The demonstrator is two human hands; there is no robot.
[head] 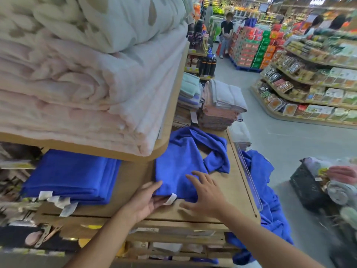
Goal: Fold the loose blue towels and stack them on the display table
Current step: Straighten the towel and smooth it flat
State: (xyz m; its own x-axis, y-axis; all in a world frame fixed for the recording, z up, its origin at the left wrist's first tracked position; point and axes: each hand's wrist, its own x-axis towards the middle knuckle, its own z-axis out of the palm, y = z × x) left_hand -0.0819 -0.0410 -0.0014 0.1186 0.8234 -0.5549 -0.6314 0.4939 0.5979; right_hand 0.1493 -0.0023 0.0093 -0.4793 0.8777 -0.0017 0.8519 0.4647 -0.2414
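Note:
A folded blue towel (175, 171) lies on the wooden display table (231, 190), with a loose crumpled blue towel (214, 149) behind and partly on it. My left hand (146, 200) touches the folded towel's near left corner by its white tag, fingers under the edge. My right hand (206, 192) rests flat on the towel's near right part, fingers spread. A stack of folded blue towels (71, 176) sits to the left under the upper shelf. More loose blue towels (268, 200) hang off the table's right edge.
An upper shelf (160, 146) with thick pink and white blankets (81, 78) overhangs the table's left. Stacks of grey and pink towels (220, 105) stand at the back. A black basket (307, 186) of rolled towels is on the right. Shoppers stand in the far aisle.

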